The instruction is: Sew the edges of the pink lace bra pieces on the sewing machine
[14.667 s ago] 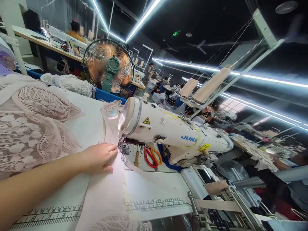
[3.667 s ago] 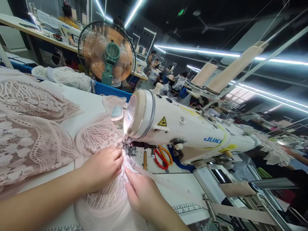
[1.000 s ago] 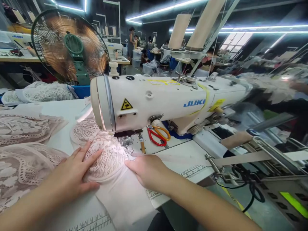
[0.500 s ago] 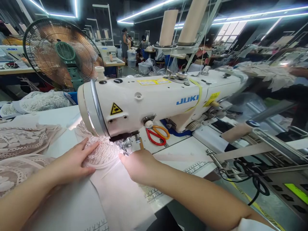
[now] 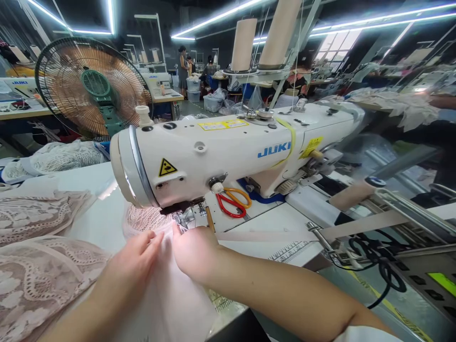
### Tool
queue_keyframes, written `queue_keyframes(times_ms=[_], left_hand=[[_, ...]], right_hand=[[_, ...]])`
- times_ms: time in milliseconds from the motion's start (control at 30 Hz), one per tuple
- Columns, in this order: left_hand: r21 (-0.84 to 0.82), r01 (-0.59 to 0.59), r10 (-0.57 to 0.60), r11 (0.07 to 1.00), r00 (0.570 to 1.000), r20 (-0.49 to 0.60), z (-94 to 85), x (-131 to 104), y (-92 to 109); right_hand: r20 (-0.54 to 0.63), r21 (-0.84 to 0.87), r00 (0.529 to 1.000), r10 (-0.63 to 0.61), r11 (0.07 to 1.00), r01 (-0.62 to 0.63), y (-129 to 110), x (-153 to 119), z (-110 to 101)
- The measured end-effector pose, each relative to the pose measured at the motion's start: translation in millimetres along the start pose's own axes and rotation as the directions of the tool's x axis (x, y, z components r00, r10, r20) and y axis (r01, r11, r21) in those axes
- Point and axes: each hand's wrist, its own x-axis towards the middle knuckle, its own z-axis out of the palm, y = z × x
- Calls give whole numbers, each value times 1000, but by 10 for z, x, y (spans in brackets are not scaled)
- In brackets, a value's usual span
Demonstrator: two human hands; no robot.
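A pale pink lace piece [image 5: 147,218] with a plain pink fabric panel [image 5: 171,294] lies under the head of a white sewing machine [image 5: 199,156]. My left hand [image 5: 137,256] has its fingers together, pinching the fabric's edge just in front of the lace. Close by, my right hand [image 5: 195,251] is curled at the presser foot [image 5: 183,218], a fingertip against the same fabric. Its other fingers are hidden behind the hand. A pale elastic band [image 5: 260,236] runs from the right toward the foot.
Lace pieces [image 5: 50,280] lie at the left on the white table. Scissors with red and orange handles [image 5: 233,204] rest behind the needle area. A metal band feeder [image 5: 317,232] stands at right. Behind are a large fan [image 5: 96,85], thread cones [image 5: 244,45] and people at work.
My left hand has moved from lying spread on the lace to the fabric edge nearer me, its fingers now closed. My right hand stays by the foot. The lace has shifted.
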Motion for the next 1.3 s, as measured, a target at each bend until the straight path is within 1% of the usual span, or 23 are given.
queue_keyframes(times_ms=[33,100,167,200,300,400,467,567,667,767,867,1033,1133,1200,1300], left_hand=[[16,-54,54,998,998,-17,24,-10,76],[119,-147,155,982,986,-64,37,13,182],[212,-219,240,952,967,-83,9,64,232],[237,-231,256,944,963,-82,-11,87,242],[259,-233,259,937,963,-72,-50,117,243],[253,-220,235,942,971,-32,-37,107,233],[234,-199,204,952,979,1,-18,105,225],[196,-161,156,967,987,40,-2,128,204],[164,-142,135,976,990,50,6,167,165],[177,-139,141,974,990,-1,37,211,126],[243,-142,162,960,985,-65,78,254,118],[301,-107,155,948,978,-140,64,261,209],[282,-167,223,945,958,-182,36,156,290],[242,-241,295,940,929,-223,46,31,356],[154,-322,354,934,890,-286,110,-184,497]], right_hand=[[-17,1,1000,-22,1000,22,12,0,13],[-30,-11,998,-50,999,50,33,-28,1],[-34,-28,997,-63,998,62,54,-95,-54],[-33,-40,997,-71,997,69,67,-143,-90],[24,-103,996,-89,990,91,139,-319,-195],[99,-145,985,-140,977,153,264,-494,-251],[103,-139,980,-171,973,184,358,-583,-257],[93,-156,983,-159,973,172,475,-669,-234],[79,-189,984,-157,967,169,555,-709,-181],[62,-200,982,-177,962,186,613,-726,-114],[42,-198,977,-211,956,215,650,-731,-58],[51,-193,974,-221,955,227,657,-739,-27],[37,-191,969,-242,950,245,669,-771,-12],[6,-194,957,-290,938,286,699,-812,12],[-35,-184,906,-421,894,409,771,-895,60]])
